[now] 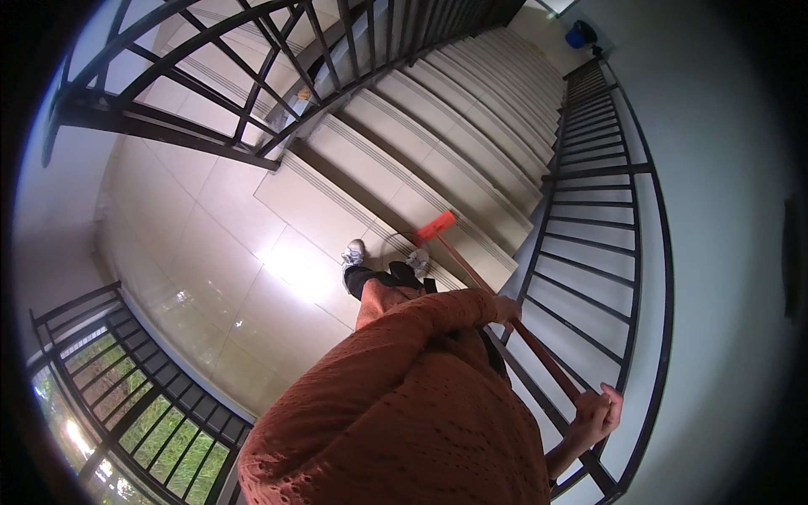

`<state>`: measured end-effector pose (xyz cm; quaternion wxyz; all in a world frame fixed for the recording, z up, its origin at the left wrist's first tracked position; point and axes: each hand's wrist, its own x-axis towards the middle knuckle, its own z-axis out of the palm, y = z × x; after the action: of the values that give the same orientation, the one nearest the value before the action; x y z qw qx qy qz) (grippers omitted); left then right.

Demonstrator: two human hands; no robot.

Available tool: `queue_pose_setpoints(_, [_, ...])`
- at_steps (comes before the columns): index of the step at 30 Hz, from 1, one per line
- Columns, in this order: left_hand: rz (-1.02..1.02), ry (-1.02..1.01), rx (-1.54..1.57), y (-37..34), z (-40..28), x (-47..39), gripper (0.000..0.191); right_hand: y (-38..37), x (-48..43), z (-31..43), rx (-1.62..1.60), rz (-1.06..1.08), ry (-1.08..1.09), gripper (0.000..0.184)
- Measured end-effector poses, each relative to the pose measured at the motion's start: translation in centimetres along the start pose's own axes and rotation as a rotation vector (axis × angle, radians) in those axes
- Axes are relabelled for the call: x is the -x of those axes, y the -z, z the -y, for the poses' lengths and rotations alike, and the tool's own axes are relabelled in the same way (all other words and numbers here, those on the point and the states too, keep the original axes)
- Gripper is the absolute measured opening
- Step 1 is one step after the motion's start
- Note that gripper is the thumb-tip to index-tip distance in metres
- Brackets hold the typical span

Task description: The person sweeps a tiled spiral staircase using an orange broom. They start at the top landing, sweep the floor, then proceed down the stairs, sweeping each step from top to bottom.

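Note:
A broom with an orange-red head (435, 227) rests at the edge of an upper stair step (379, 202), beside my shoes (354, 251). Its long brownish handle (464, 262) slants back toward me on my right side. My left arm reaches across my body, and my left hand (507, 310) is closed around the middle of that handle. Higher up, near the handle's top end, my right hand (593, 413) is wrapped around it, close to the right-hand railing. The bristles are mostly blurred.
Tiled stairs (467, 107) run down and away. A dark metal railing (590, 202) lines the right wall; another balustrade (252, 82) stands at the left. Behind me on the left is a barred window (145, 404). A blue bucket (575, 38) sits far below.

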<state>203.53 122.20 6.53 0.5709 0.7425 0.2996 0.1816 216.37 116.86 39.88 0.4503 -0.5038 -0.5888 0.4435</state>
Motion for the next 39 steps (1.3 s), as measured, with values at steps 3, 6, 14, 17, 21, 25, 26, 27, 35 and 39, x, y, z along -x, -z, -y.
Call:
queue_pose_setpoints(3, [-0.023,-0.008,-0.013,-0.4,-1.5,-1.4,0.028,0.3,0.0,0.8,-0.004,0.041,0.054,0.018])
queue_pose_setpoints(6, [-0.121,-0.035,-0.028,-0.4,-1.7,-2.1,0.030,1.0,-0.6,0.8,-0.063,0.083,0.120,0.020])
queue_pose_setpoints(14, [-0.222,0.157,-0.201,0.4,4.3,3.3,0.027,1.4,-0.5,-4.7,-0.025,-0.144,-0.174,0.013])
queue_pose_setpoints(17, [-0.087,0.265,-0.356,1.2,6.7,6.8,0.025,-1.1,1.2,-7.8,-0.191,-0.094,-0.340,0.012])
queue_pose_setpoints(21, [-0.092,0.294,-0.310,1.2,8.4,9.4,0.018,-2.8,2.8,-9.3,-0.322,-0.097,-0.337,0.014])
queue_pose_setpoints(25, [-0.057,0.288,-0.331,0.6,8.5,9.4,0.012,-2.6,3.4,-9.5,-0.385,-0.168,-0.376,0.014])
queue_pose_setpoints(26, [-0.046,0.307,-0.311,0.5,8.4,9.2,0.013,-2.4,3.6,-9.7,-0.372,-0.181,-0.371,0.014])
queue_pose_setpoints(27, [-0.013,0.333,-0.305,0.3,8.2,8.9,0.014,-2.2,3.8,-9.9,-0.353,-0.197,-0.373,0.014])
queue_pose_setpoints(35, [0.203,0.193,-0.366,-3.5,5.7,2.6,0.029,5.5,6.6,-11.1,-0.273,-0.322,-0.440,0.014])
queue_pose_setpoints(39, [0.176,0.003,-0.255,-9.2,2.9,-4.8,0.023,14.0,7.6,-9.8,-0.132,-0.358,-0.402,0.015])
